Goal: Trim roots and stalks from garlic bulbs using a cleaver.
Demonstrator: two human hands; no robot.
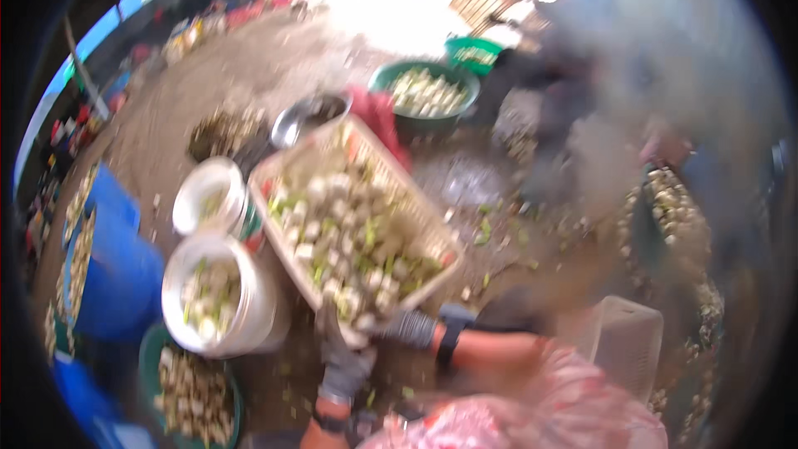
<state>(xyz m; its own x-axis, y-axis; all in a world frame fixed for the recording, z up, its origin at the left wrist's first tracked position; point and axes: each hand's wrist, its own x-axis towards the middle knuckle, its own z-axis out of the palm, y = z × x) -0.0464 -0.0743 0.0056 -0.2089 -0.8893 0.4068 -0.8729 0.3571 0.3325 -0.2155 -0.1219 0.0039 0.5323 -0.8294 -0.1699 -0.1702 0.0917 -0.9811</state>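
Note:
Both my hands wear grey gloves and meet at the near end of a pale plastic crate point(292, 274). Cut white and green vegetable pieces point(340, 224) fill the crate; blur hides their exact kind. My left hand point(344, 362) points up toward the crate's near corner. From the right, my right hand point(408, 328) reaches in to the same end, its fingertips among the pieces. A pale piece point(354, 337) shows between the two hands; whether either one grips it is unclear. Dark bands circle both wrists.
Left of the crate stand a white bucket point(268, 305) of pieces, another white bucket point(190, 190), a green tub point(235, 402) and a blue container point(118, 287). Beyond are a metal basin point(283, 128) and green basin point(377, 84). A blurred person point(561, 81) and plastic basket point(633, 330) are right.

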